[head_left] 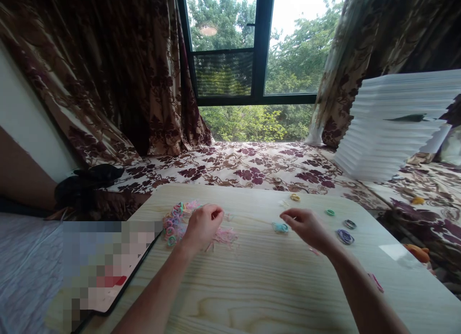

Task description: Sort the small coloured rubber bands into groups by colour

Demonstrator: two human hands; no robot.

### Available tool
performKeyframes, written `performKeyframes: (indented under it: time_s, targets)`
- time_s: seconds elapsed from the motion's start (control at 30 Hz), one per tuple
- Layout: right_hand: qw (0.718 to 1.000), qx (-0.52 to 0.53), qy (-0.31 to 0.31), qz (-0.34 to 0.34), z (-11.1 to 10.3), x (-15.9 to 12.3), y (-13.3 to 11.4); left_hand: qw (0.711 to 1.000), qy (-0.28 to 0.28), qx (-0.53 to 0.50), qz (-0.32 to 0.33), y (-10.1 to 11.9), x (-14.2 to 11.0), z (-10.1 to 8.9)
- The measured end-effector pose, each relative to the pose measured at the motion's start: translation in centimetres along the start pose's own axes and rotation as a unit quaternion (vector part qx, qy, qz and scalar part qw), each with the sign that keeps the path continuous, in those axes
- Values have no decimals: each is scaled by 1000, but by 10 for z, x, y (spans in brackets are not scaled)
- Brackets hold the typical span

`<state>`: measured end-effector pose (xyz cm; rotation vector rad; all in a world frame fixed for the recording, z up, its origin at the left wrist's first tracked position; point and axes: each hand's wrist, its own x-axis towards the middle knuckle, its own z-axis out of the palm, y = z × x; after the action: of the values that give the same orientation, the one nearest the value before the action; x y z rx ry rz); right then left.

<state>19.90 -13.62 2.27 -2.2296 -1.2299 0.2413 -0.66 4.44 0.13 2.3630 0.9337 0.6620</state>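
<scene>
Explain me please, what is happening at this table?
A person works with small coloured bands, probably hair ties. The left hand is over the mixed pile; the right hand is beside the light-blue bunch. Yellow, green and purple bands lie apart. Whether the fingers hold any band, I cannot tell.

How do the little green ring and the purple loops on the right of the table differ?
The green ring is small and bright, while the purple loops are darker and spread wider. The green ring lies nearer the window; the purple loops sit closer to the person. Both lie on the pale table.
</scene>
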Motion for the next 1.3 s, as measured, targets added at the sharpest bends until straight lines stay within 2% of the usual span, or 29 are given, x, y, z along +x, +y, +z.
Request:
performKeyframes:
  time_s: [0.1,0.17,0.27,0.47,0.6,0.73,0.8,0.97,1.3]
  targets:
    - [990,60,-98,-79,18,-8,-22,999,-4,48,1,-3,1,-2]
    - [983,57,-131,-112,30,-13,-35,998,-14,62,4,-4,1,-2]
    - [982,32,-136,-126,42,-17,-45,996,-40,78,11,-5,1,-1]
    - [985,12,-135,-111,50,-17,-47,992,-67,102,25,-1,-1,-1]
    - [986,-2,-117,-115,42,-13,-42,991,-76,98,50,5,-4,1]
    - [997,-41,13,-67,15,-3,-20,989,-82,103,69,8,-7,5]
    - [996,-72,47,-26,3,2,-5,989,-80,99,71,7,-7,6]
    - [994,-104,13,22,-2,7,17,990,-79,93,66,5,-6,7]
    - [992,-117,-21,42,7,6,17,991,-73,89,74,1,-6,8]
